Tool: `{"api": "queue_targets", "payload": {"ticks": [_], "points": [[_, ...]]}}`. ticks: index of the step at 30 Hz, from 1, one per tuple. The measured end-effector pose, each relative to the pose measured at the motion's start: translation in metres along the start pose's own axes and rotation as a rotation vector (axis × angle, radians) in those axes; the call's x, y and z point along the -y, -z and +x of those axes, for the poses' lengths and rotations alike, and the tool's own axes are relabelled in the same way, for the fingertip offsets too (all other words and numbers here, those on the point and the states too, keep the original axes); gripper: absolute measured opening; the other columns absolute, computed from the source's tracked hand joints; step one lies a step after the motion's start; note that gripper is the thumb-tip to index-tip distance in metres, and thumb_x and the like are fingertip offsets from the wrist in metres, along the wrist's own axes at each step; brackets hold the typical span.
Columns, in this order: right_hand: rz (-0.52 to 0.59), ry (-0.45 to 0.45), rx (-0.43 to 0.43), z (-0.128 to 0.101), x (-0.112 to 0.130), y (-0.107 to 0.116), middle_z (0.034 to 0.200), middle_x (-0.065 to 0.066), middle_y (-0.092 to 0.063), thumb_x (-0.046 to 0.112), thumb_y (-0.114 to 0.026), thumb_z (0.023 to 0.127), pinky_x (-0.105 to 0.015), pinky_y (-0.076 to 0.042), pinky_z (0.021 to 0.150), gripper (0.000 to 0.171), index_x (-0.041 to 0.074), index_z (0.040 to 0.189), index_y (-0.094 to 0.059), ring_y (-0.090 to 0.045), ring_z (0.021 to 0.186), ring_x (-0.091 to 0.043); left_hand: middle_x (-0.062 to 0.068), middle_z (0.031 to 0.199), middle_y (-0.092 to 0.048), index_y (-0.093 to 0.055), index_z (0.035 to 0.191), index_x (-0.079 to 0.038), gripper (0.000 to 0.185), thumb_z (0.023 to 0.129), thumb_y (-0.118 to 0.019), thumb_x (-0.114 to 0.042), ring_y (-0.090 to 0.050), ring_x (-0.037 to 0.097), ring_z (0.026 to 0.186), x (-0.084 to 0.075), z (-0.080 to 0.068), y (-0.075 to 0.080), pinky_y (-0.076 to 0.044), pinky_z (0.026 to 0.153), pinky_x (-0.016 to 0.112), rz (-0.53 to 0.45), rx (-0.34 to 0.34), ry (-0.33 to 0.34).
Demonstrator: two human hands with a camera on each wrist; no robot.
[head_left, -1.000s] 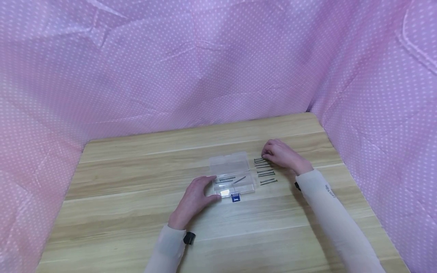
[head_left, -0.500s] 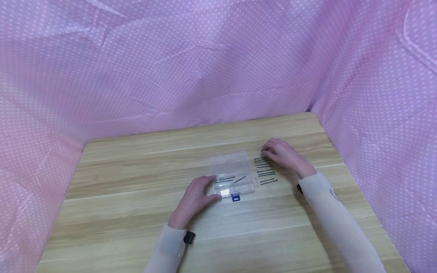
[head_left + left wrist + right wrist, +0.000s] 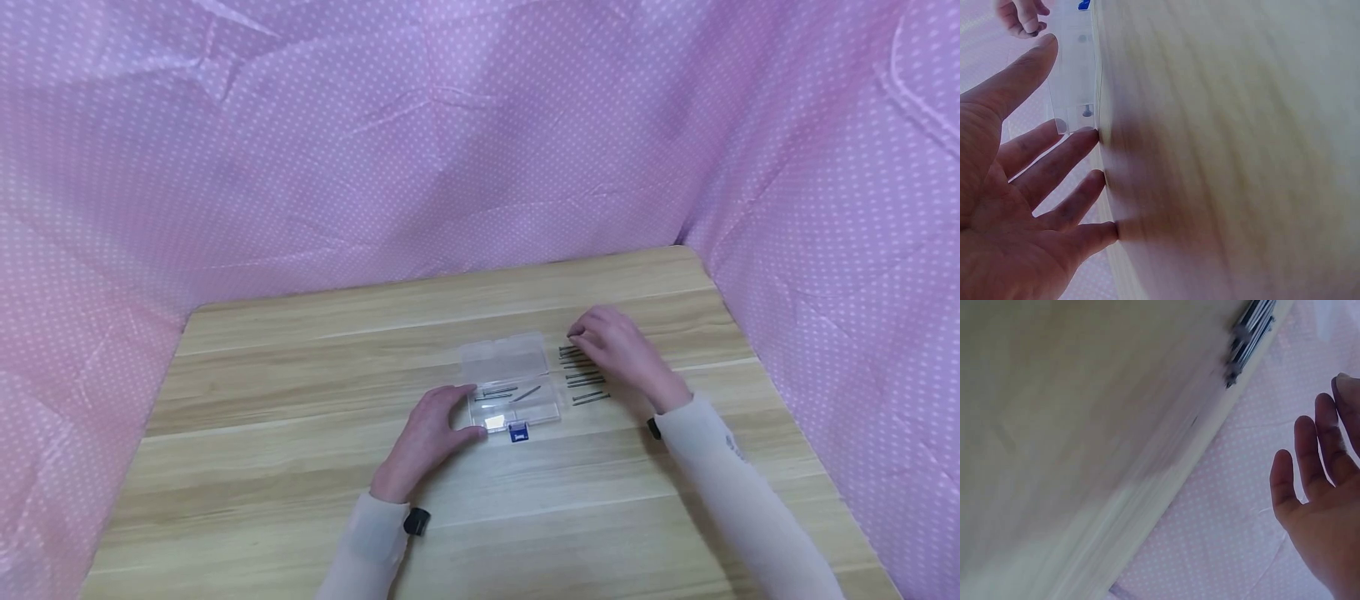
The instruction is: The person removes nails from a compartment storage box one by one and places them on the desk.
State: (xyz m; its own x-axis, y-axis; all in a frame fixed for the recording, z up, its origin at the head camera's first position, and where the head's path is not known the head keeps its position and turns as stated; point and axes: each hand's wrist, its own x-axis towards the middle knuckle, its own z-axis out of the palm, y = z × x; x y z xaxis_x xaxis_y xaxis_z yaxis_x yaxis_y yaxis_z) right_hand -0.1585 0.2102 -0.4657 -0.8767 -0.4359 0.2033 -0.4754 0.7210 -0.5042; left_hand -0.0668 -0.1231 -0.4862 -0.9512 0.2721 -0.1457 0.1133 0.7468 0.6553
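1. Both hands are low on the worktop (image 3: 262,433). My left hand (image 3: 427,437) lies with fingers nearly straight, thumb and fingertips against the near-left corner of the clear box (image 3: 513,404), gripping nothing.
2. That box sits open, lid (image 3: 504,358) laid back; three or so nails (image 3: 504,392) already lie inside.
3. Just right of it, the loose nails (image 3: 585,382) wait in a row, so I judge most are still left to load.
4. My right hand (image 3: 615,342) hovers over the far end of that row, fingers bent down; whether it pinches a nail I cannot tell.
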Motion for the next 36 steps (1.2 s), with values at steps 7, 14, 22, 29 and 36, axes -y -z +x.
{"api": "queue_targets", "payload": {"ticks": [7,14,22,29,36], "points": [[0.008,0.078,-0.052,-0.006,0.009,-0.006,0.106,-0.009,-0.071,0.009,-0.076,0.093,-0.051,-0.050,0.099,0.010,0.006,0.103,-0.075,-0.063,0.105,-0.030,0.014,0.144,-0.060,-0.059,0.146,-0.012,0.073,0.083,-0.087,-0.038,-0.048,0.037,0.139,0.002,0.000,-0.001,-0.036,0.119,0.054,0.003,-0.009,-0.010],[-0.021,0.191,-0.127,-0.010,0.018,-0.017,0.098,-0.008,-0.071,0.006,-0.081,0.088,-0.048,-0.053,0.090,0.010,0.006,0.096,-0.075,-0.064,0.096,-0.029,0.015,0.144,-0.060,-0.060,0.145,-0.011,0.073,0.083,-0.087,-0.037,-0.048,0.037,0.139,0.002,-0.001,-0.001,-0.036,0.119,0.054,0.004,-0.010,-0.015],[-0.043,0.257,-0.100,-0.013,0.029,-0.027,0.099,-0.007,-0.070,0.005,-0.082,0.087,-0.046,-0.055,0.086,0.010,0.006,0.095,-0.075,-0.064,0.096,-0.028,0.015,0.145,-0.059,-0.060,0.146,-0.012,0.073,0.083,-0.087,-0.037,-0.047,0.039,0.140,0.001,0.000,0.000,-0.035,0.119,0.055,0.002,-0.004,0.002],[-0.062,0.250,-0.045,-0.012,0.041,-0.030,0.101,-0.004,-0.071,0.009,-0.080,0.090,-0.044,-0.054,0.090,0.006,0.009,0.096,-0.077,-0.064,0.099,-0.026,0.015,0.145,-0.060,-0.060,0.145,-0.012,0.072,0.083,-0.087,-0.037,-0.048,0.038,0.140,0.001,0.000,0.000,-0.035,0.119,0.055,0.004,-0.003,0.005],[-0.059,0.226,0.014,-0.009,0.052,-0.033,0.104,-0.002,-0.070,0.013,-0.082,0.089,-0.044,-0.052,0.093,0.008,0.012,0.097,-0.079,-0.063,0.104,-0.025,0.015,0.144,-0.060,-0.060,0.145,-0.012,0.072,0.084,-0.087,-0.037,-0.048,0.037,0.139,0.000,0.001,0.000,-0.036,0.119,0.055,0.007,-0.001,0.006]]}}
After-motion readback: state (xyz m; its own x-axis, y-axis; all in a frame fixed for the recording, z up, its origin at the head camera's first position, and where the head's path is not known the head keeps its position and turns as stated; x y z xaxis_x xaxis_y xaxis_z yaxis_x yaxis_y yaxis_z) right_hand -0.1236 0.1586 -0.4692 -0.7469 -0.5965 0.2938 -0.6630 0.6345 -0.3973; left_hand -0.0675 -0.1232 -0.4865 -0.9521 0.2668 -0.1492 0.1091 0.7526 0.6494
